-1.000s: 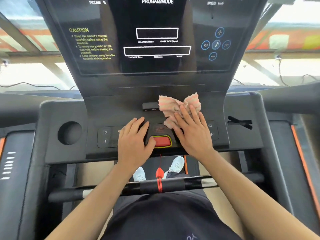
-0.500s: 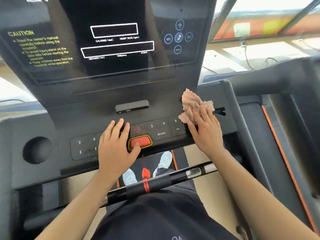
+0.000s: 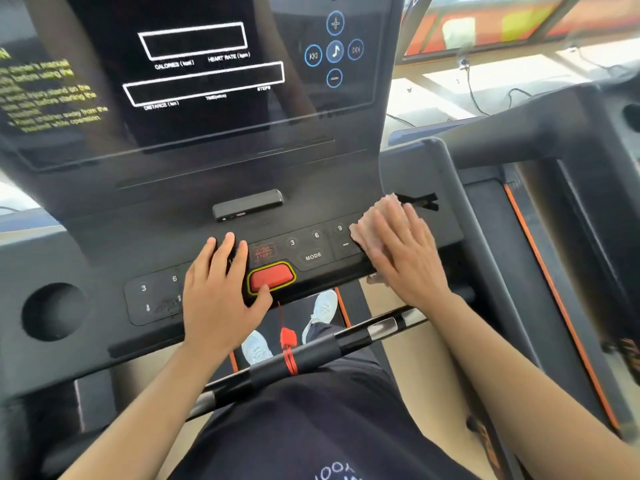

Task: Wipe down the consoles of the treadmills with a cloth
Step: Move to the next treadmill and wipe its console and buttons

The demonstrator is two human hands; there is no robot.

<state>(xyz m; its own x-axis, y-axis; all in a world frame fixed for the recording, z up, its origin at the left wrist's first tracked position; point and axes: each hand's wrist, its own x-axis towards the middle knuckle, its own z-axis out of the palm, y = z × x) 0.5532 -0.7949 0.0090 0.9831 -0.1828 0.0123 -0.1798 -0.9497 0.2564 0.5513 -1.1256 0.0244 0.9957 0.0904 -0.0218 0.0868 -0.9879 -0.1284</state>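
- Bright daylight pours through a window (image 3: 519,26) at upper right.
- Black cables (image 3: 471,88) trail along the pale sill (image 3: 450,81).
- A neighbouring treadmill's orange-edged belt (image 3: 485,216) lies to the right.

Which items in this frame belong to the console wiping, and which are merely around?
In the job:
- pink cloth, pressed flat under the right hand
- button panel of the console
- left hand, resting flat on the panel beside the red stop button

Merely around:
- red safety cord
- cup hole
- front handlebar
- neighbouring treadmill
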